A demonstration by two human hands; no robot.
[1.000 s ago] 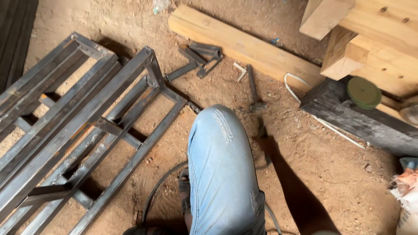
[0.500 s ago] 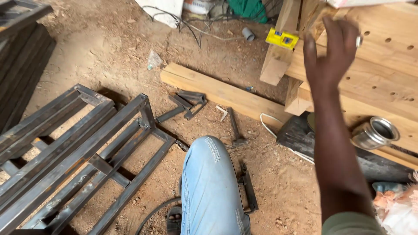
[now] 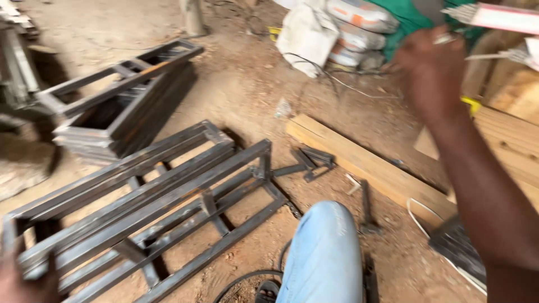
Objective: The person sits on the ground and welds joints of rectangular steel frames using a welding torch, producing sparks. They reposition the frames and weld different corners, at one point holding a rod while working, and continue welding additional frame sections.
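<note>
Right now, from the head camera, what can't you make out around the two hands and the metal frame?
- Right hand: motion-blurred; its grip on the thin rods near the top edge is unclear.
- Left hand: cut off by the bottom-left corner, only a blurred sliver; contact with the metal frame is uncertain.
- Hammer-like tool: its lower part is hidden behind the jeans-clad knee.

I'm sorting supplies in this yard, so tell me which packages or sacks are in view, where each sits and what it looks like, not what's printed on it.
Box of rods: top right, just beyond the right hand; long, flat, white and red, thin rods sticking out of one end.
Sacks: on the dirt at top centre; plump, white with grey and orange patches, blurred.
Loose bag: left of the sacks; crumpled, white.
</note>
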